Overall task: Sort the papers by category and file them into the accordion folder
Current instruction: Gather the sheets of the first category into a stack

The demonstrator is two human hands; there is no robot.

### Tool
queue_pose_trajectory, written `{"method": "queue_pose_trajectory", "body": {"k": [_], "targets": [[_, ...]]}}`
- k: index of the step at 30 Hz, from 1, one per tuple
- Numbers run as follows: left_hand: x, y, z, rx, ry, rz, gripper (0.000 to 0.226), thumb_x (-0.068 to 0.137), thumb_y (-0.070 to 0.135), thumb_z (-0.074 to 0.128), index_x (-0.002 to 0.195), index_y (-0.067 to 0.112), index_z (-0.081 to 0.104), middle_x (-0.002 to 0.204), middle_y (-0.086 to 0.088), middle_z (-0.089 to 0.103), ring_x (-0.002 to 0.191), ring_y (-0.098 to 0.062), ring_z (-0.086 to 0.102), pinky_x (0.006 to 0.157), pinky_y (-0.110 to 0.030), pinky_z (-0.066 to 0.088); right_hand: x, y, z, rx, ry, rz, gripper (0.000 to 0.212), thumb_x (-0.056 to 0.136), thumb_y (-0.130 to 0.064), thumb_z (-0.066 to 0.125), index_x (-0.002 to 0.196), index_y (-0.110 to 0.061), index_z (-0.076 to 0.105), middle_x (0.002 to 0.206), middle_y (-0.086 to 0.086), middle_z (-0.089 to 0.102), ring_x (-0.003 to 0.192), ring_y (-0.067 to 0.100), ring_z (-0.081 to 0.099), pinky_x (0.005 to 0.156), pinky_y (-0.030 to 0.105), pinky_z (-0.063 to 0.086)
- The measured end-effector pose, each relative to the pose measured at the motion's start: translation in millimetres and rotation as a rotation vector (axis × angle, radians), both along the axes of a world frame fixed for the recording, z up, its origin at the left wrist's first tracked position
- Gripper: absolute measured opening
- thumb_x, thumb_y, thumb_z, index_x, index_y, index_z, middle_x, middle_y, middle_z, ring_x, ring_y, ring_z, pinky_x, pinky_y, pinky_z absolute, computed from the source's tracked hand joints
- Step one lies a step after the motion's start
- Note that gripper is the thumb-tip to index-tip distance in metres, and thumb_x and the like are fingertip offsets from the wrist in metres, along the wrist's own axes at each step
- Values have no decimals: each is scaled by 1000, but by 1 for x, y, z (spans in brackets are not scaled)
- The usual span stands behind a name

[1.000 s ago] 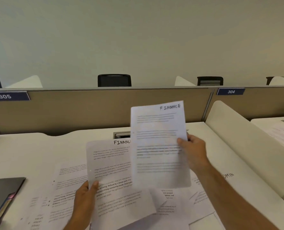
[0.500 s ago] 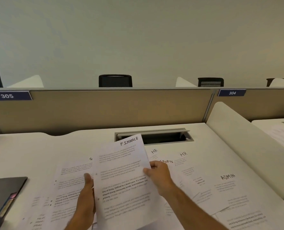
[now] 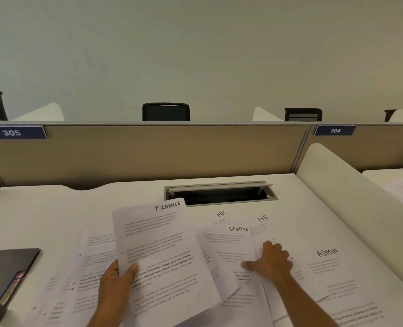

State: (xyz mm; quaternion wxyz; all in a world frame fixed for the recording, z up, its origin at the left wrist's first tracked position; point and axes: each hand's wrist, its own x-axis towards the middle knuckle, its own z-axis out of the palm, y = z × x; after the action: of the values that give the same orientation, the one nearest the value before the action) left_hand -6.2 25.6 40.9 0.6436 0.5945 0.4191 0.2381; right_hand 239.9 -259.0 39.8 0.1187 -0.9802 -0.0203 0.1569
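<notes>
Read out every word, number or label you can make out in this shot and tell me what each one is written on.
"FINANCE": sheet held by the left hand.
"SPORTS": sheet under the right hand.
"HR": sheet behind it.
"HR": second sheet, further right.
"ADMIN": sheet at right.
"305": blue plate on the divider.
"304": blue plate on the divider.
Printed body text: mostly too small or blurred.

Left hand (image 3: 115,286) up off the tabletop (image 3: 54,208), thumb over a sheet's lower edge in a pinching grip, while the right hand (image 3: 270,260) reaches forward, palm down, fingers bent, thumb splayed left.
</notes>
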Motion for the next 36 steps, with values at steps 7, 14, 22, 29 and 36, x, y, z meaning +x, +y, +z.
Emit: {"method": "queue_pose_trajectory", "body": {"k": [7, 14, 22, 29, 36], "targets": [[0, 5, -9, 34, 21, 27, 21, 92, 12, 67, 112, 20, 69, 99, -3, 75, 93, -28, 70, 88, -49, 56, 10, -3, -5, 128, 11, -46, 62, 60, -55, 86, 107, -27, 57, 108, -7, 64, 105, 19, 59, 93, 38, 41], [1, 7, -12, 45, 3, 26, 22, 93, 11, 66, 113, 18, 68, 101, -4, 73, 95, -28, 68, 91, -49, 54, 16, -10, -3, 331, -58, -21, 39, 70, -23, 87, 84, -14, 52, 87, 0, 61, 69, 12, 53, 57, 25, 42], [-2, 5, -14, 77, 15, 26, 22, 93, 10, 66, 114, 16, 68, 99, -2, 73, 92, -26, 67, 80, -37, 53, 42, -88, 15, 35, -167, -134, 28, 81, -18, 67, 107, -16, 56, 107, 7, 66, 97, 28, 65, 80, 34, 54], [-2, 2, -11, 70, 27, 28, 19, 94, 11, 65, 111, 19, 67, 95, 1, 73, 86, -19, 68, 64, -28, 51, 42, -121, 16, -519, -351, -180, 48, 86, -27, 53, 133, -22, 44, 130, 2, 52, 125, 29, 42, 105, 59, 32], [-2, 1, -11, 84, 52, 19, 20, 93, 13, 66, 112, 19, 68, 95, 1, 73, 87, -21, 68, 70, -32, 53, 9, -46, -15, 21, -318, 638, 60, 102, -57, 24, 158, -34, 16, 166, -9, 5, 155, 17, 0, 125, 43, -1]]}}
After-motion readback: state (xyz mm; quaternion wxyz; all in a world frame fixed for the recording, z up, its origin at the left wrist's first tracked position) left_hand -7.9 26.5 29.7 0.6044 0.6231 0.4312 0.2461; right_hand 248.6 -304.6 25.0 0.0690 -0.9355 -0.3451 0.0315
